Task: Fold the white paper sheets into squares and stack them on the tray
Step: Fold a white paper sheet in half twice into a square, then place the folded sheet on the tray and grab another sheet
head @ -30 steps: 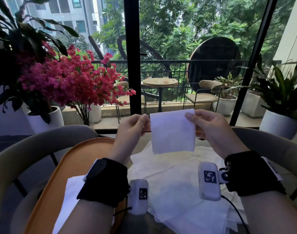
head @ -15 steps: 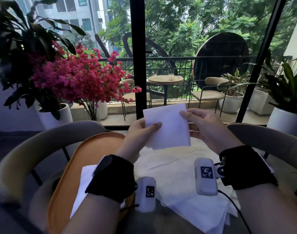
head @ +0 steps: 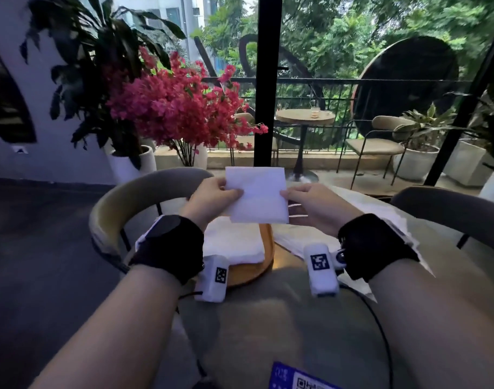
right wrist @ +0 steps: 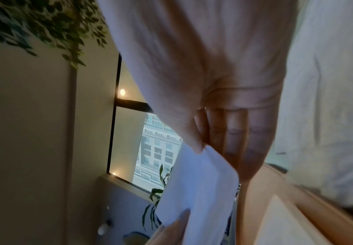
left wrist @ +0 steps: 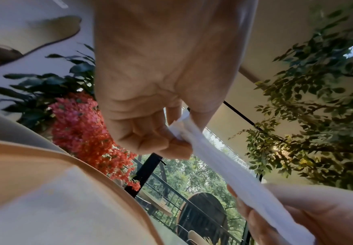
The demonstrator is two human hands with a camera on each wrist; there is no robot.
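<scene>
A folded white paper square [head: 257,195] hangs in the air between my two hands, over the orange tray [head: 267,248]. My left hand [head: 217,197] pinches its left edge, thumb on top, and in the left wrist view the folded paper [left wrist: 230,172] shows edge-on between thumb and curled fingers. My right hand [head: 310,203] pinches the right edge, and the right wrist view shows the thumb on the paper [right wrist: 196,187] with the fingers behind it. A stack of folded white squares [head: 234,242] lies on the tray under my left hand. Unfolded white sheets [head: 352,220] lie spread at the right.
The round table [head: 282,332] carries the tray and sheets, with a blue QR sticker [head: 299,380] at its near edge. Curved grey chair backs stand at left [head: 133,197] and right [head: 450,209]. Potted plants and red flowers [head: 178,108] stand behind, before a glass wall.
Both hands have carried the folded square left, from over the loose sheets to over the tray. The view swung left too. The right hand's grip slid down the right edge.
</scene>
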